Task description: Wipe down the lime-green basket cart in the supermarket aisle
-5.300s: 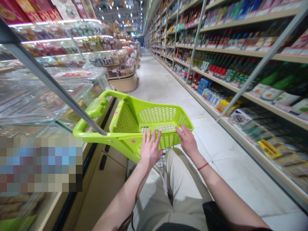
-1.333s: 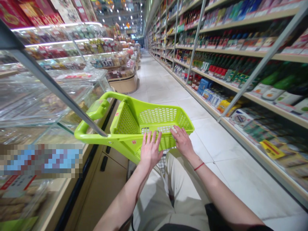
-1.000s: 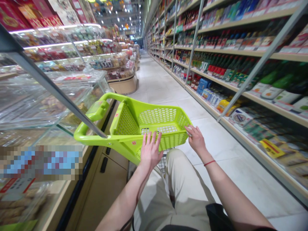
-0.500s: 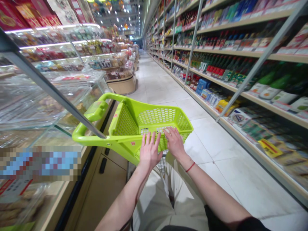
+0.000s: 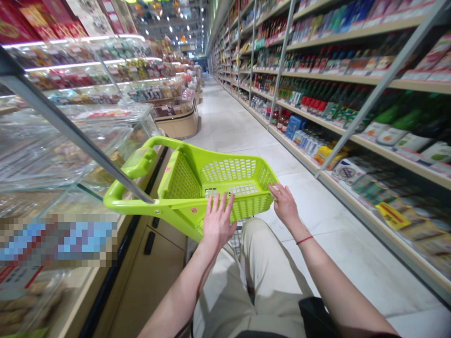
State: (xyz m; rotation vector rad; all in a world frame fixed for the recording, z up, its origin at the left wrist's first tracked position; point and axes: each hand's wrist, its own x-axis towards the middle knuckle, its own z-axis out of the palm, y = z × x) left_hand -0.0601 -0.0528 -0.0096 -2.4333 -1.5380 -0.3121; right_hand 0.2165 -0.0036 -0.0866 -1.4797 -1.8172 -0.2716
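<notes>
A lime-green plastic shopping basket cart with mesh walls stands in front of my legs, its handle loop reaching left toward a glass counter. My left hand lies flat against the basket's near wall, fingers spread and open. My right hand rests at the basket's near right corner, fingers bent onto the rim; a red string circles that wrist. Nothing lies inside the basket.
A glass display counter with a metal edge bar runs along the left. Long shelves of bottles and packets line the right side. Pale tiled aisle floor stretches ahead between them.
My right hand has slid from the middle of the basket's near wall out to its right corner. My left hand has stayed put. The basket has shifted slightly left.
</notes>
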